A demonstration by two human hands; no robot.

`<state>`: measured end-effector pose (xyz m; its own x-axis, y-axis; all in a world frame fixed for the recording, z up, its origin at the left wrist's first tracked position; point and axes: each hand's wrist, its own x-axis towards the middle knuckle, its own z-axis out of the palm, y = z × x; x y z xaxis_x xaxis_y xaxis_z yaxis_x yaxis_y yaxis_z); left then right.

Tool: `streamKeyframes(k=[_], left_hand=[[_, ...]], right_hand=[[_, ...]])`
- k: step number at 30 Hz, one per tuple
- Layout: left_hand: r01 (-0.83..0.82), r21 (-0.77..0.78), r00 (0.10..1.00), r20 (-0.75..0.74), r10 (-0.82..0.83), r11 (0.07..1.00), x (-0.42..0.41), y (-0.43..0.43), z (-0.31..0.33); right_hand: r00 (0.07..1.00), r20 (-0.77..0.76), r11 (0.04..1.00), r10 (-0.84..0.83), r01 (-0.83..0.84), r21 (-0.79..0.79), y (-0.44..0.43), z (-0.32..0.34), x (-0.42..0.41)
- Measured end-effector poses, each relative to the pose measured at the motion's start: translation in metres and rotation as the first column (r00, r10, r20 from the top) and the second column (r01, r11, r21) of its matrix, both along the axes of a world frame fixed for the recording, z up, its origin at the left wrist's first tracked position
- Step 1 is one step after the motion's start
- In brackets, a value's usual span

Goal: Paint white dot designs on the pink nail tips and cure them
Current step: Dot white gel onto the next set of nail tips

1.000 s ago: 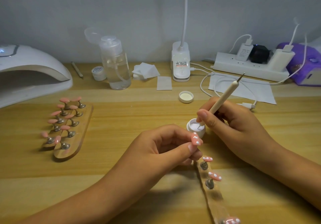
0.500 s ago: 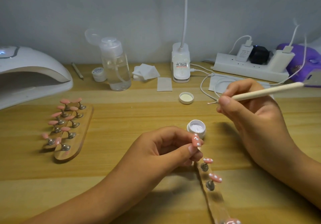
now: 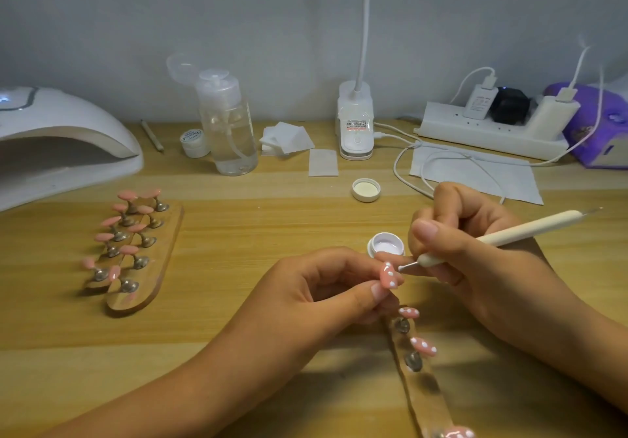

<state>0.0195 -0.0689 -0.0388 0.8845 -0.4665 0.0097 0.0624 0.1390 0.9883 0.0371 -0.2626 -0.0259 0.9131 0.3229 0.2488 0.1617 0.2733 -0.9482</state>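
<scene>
The pink nail tip [image 3: 388, 275] in hand sits just below the middle of the view. The left hand [image 3: 326, 298] pinches it between thumb and forefinger with its face turned up, probably so the white dots already on it can be seen and the surface meets the tool squarely. The right hand [image 3: 475, 257] grips a dotting tool [image 3: 509, 234] like a pen. The tool's fine metal end is just beside the tip at two o'clock; whether it touches cannot be told. The open pot of white gel [image 3: 386, 244] stands just beyond at twelve o'clock, handy for a short reload. From five o'clock a clear strip holder [image 3: 418, 390] runs toward the viewer, carrying dotted tips [image 3: 423, 346] set out of the way. Well apart at nine o'clock a wooden holder [image 3: 163, 250] bears plain pink tips, seemingly the ones waiting. Beyond it at ten the white curing lamp [image 3: 61, 138] faces the work with its mouth open. The table [image 3: 272, 220] is pale wood grain. Along its far edge, against a grey wall, stand a pump bottle [image 3: 229, 125], wipes [image 3: 287, 137], a desk lamp base [image 3: 355, 125] and a loaded power strip [image 3: 489, 132]. The pot's lid [image 3: 366, 189] lies nearer.
</scene>
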Motion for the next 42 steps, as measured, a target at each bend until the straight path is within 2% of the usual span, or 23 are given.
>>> streamKeyframes(k=[3,13,42], left_hand=[[0.006,0.006,1.000,0.007,-0.006,1.000,0.0001,-0.0004,-0.0004],[0.001,0.034,1.000,0.010,-0.001,0.999,-0.0009,-0.0004,0.0004],[-0.001,0.036,1.000,-0.009,0.002,0.999,-0.0020,-0.0005,0.0033]], right_hand=[[1.000,-0.003,0.998,-0.011,0.011,-0.057,0.0002,0.0002,-0.0010],[1.000,0.002,0.997,0.005,-0.005,-0.076,0.0009,0.0022,-0.0017],[0.999,0.010,0.998,0.031,-0.031,-0.060,0.0008,-0.0005,0.0010]])
